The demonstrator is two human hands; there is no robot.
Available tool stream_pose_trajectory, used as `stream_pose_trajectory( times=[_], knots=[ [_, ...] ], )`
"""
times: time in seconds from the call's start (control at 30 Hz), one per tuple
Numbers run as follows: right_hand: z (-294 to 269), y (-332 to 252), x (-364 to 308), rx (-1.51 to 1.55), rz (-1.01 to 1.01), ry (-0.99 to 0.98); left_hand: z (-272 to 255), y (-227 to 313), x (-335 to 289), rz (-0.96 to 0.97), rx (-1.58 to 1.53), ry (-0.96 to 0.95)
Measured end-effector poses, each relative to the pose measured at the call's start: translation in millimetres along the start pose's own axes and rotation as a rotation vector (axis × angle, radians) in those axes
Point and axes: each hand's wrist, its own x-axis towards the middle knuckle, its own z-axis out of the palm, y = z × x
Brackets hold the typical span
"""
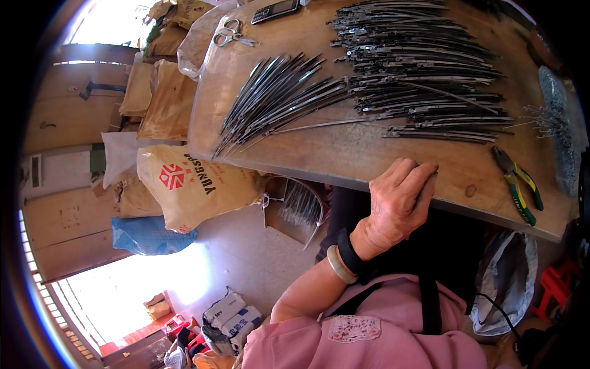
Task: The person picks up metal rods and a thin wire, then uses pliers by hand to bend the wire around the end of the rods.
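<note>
My left hand (401,197) rests at the near edge of the wooden table (319,144), with a black band and a pale bangle at its wrist. Its fingers are curled in, and whatever they may hold is hidden. Beyond it lies a large stack of thin dark strips (424,74) with small blocky ends. A looser, fanned bunch of similar strips (270,92) lies to the left, and one single strip (335,124) reaches between the two. Pliers (516,184) with green and yellow handles lie right of my hand, apart from it. My right hand does not show.
Scissors (232,35) and a black keypad phone (275,11) lie at the table's far left. A clear bag of thin wires (556,129) is at the right. A printed yellow sack (190,184) stands left of the table, near a dustpan-like container (295,209). A red stool (556,289) is lower right.
</note>
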Motion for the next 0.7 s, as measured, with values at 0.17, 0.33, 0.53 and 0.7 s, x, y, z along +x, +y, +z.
stream_pose_trajectory(
  times=[0.17,0.33,0.53,0.7],
  knots=[
    [-2.2,2.4,0.9,0.003,0.002,-0.001,0.1,0.7,0.1,-0.016,0.005,-0.002],
    [-1.8,2.2,-0.2,0.003,0.005,-0.006,-1.3,2.1,0.9,-0.02,0.016,-0.016],
    [-1.0,3.5,0.0,0.005,0.007,-0.011,-0.3,1.0,0.2,-0.019,0.01,-0.006],
    [1.4,3.8,0.4,0.006,0.009,-0.017,0.3,0.3,-0.2,-0.012,0.004,-0.002]
  ],
)
